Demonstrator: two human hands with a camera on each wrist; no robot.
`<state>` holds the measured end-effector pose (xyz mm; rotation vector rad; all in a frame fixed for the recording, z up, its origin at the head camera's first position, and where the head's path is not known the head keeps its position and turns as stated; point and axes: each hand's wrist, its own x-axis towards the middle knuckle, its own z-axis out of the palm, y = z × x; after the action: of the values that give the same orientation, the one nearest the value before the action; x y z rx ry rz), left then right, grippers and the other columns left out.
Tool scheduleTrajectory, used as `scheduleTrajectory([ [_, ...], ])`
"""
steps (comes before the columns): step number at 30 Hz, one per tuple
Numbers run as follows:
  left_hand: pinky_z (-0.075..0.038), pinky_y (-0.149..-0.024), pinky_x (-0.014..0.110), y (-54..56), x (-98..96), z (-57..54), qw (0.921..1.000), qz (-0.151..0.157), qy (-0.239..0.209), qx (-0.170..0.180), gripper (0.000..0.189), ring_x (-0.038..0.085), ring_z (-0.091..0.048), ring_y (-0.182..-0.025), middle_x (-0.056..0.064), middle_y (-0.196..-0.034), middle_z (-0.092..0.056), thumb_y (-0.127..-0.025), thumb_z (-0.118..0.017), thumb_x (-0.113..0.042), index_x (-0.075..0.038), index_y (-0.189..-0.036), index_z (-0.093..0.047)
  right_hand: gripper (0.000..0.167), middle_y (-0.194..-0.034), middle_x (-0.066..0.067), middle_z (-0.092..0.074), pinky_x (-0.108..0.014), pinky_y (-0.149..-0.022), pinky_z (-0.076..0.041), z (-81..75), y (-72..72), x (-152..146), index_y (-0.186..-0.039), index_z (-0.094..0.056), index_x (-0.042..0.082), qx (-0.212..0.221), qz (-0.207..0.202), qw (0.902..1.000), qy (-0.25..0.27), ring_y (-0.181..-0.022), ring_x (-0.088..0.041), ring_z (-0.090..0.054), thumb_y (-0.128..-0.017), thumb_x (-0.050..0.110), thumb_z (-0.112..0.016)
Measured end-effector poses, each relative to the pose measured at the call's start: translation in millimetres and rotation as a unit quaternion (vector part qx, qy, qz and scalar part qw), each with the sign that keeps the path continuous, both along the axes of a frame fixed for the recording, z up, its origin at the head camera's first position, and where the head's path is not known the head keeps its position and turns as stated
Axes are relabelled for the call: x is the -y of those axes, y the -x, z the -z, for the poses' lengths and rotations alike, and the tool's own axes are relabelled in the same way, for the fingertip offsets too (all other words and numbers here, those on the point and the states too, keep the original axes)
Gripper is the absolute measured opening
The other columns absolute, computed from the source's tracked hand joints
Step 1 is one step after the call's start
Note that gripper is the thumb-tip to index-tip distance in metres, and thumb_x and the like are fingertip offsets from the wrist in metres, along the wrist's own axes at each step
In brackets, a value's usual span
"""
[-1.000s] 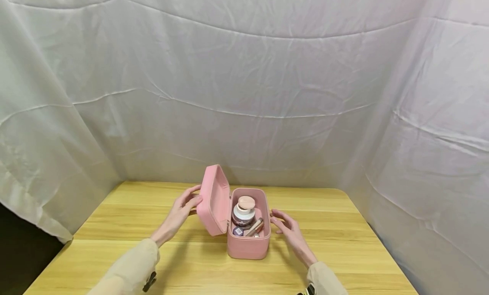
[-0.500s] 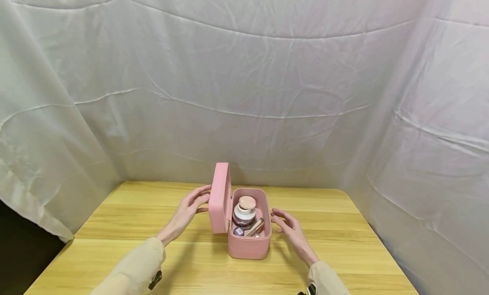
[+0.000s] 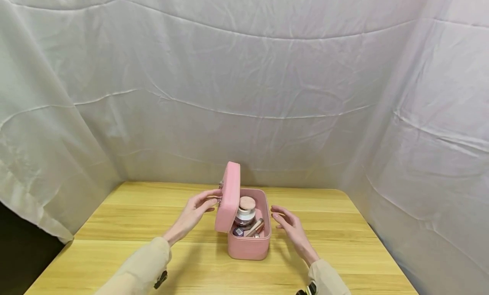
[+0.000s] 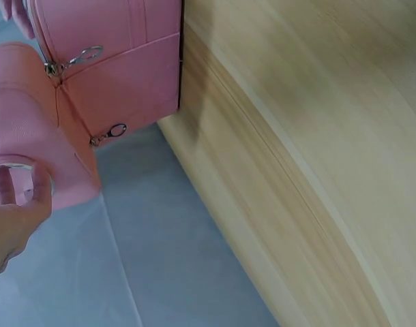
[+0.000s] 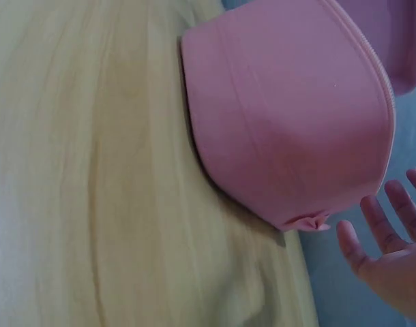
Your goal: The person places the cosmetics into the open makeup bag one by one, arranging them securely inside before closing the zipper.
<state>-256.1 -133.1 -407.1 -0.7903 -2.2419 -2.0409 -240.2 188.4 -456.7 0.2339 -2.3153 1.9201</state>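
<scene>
A pink cosmetic case (image 3: 249,249) stands on the table, its lid (image 3: 229,197) tilted partly over the left side. My left hand (image 3: 198,208) grips the handle (image 4: 13,165) on the lid's top, the fingers curled through it in the left wrist view. Inside the case sit a white jar (image 3: 244,214), a round pale pink item (image 3: 247,202) on top of it, slim tubes (image 3: 254,228) and a small item with a dark blue rim (image 3: 238,231). My right hand (image 5: 395,259) is beside the case's right wall, fingers spread and relaxed; contact cannot be told.
The wooden table (image 3: 328,235) extends on both sides of the case. Grey-white cloth (image 3: 244,95) hangs behind it and at the sides. Two metal zipper pulls (image 4: 85,54) hang on the case's hinge side.
My left hand has moved right, swinging the lid up past upright so that it leans over the case's opening. My right hand has stayed nearly still.
</scene>
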Motion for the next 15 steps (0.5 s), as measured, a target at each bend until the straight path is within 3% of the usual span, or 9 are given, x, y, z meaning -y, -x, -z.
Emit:
scheduleTrajectory([
  [4,-0.053,-0.107,0.044,-0.5,-5.4,0.1,0.9998,0.020,-0.005,-0.007,0.043,0.001,-0.064,-0.114,0.026,-0.144,-0.054,-0.104,-0.052,-0.015,0.005,-0.142,-0.050,0.041,-0.140,-0.025,-0.058,-0.024,-0.092,-0.053,-5.0,-0.6,2.5,-0.138,-0.056,-0.002,-0.016,-0.004,0.9998,-0.008,-0.112,-0.002,-0.062,-0.101,0.016,-0.057],
  [7,-0.051,-0.108,0.030,-0.3,-8.5,0.6,0.9993,0.034,-0.010,-0.012,0.044,0.020,-0.064,-0.124,0.027,-0.146,-0.053,-0.104,-0.053,-0.013,0.006,-0.143,-0.048,0.042,-0.140,-0.024,-0.059,-0.024,-0.096,-0.051,-10.8,-1.9,5.4,-0.140,-0.055,-0.001,-0.023,-0.016,0.9996,-0.009,-0.116,-0.004,-0.062,-0.102,0.017,-0.057],
  [10,-0.046,-0.107,0.018,1.0,-9.9,2.6,0.9996,0.024,-0.002,-0.014,0.045,0.037,-0.053,-0.136,0.027,-0.148,-0.050,-0.103,-0.054,-0.012,0.006,-0.144,-0.047,0.045,-0.142,-0.024,-0.058,-0.025,-0.101,-0.049,-16.7,-2.9,8.8,-0.144,-0.051,0.000,-0.027,-0.040,0.9988,-0.006,-0.120,-0.003,-0.060,-0.103,0.018,-0.054],
  [13,-0.046,-0.109,0.022,2.9,-9.4,7.7,0.9999,0.004,0.014,-0.003,0.046,0.044,-0.044,-0.141,0.028,-0.150,-0.047,-0.102,-0.054,-0.012,0.006,-0.144,-0.046,0.048,-0.146,-0.025,-0.054,-0.022,-0.103,-0.048,-21.5,-3.8,12.7,-0.147,-0.047,-0.001,-0.023,-0.064,0.9977,0.003,-0.120,0.002,-0.059,-0.104,0.020,-0.053],
  [15,-0.049,-0.110,0.033,3.8,-8.5,13.0,0.9996,0.001,0.024,0.013,0.047,0.045,-0.044,-0.140,0.029,-0.151,-0.046,-0.103,-0.054,-0.012,0.007,-0.144,-0.045,0.049,-0.149,-0.024,-0.051,-0.019,-0.103,-0.047,-23.0,-4.8,14.4,-0.147,-0.046,-0.002,-0.018,-0.069,0.9974,0.008,-0.119,0.006,-0.057,-0.104,0.019,-0.053],
])
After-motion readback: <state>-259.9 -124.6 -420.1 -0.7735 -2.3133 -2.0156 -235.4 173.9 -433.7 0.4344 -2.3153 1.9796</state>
